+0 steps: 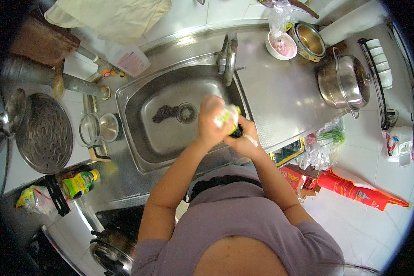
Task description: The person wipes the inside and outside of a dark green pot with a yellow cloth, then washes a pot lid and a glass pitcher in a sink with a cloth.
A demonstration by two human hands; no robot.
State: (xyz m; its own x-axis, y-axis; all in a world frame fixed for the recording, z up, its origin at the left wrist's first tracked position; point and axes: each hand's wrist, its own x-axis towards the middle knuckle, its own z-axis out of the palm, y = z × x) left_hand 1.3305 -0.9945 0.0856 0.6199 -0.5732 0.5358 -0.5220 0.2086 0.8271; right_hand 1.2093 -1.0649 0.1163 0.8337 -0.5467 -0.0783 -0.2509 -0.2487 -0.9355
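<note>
My left hand [208, 122] is closed over a motion-blurred yellow-green and white item [226, 117] above the right side of the steel sink [151, 136]. It looks like a sponge or a cloth, but the blur hides which. Close beside it, my right hand [246, 143] grips a small dark object [237, 132], mostly covered by the fingers. A white patch, foam or a dressing, shows near the thumb base of that hand. Below lies the drain [186, 113], with a dark wet-looking patch [165, 114] to its left. The faucet [230, 58] stands over the sink's upper right corner.
On the right counter are a white bowl of pinkish contents [281, 46], stacked metal bowls [309, 40] and a lidded steel pot [343, 82]. A perforated steamer plate [45, 132], a glass lid [89, 129] and a yellow-capped bottle [79, 184] are at left. Bagged greens [331, 136] lie lower right.
</note>
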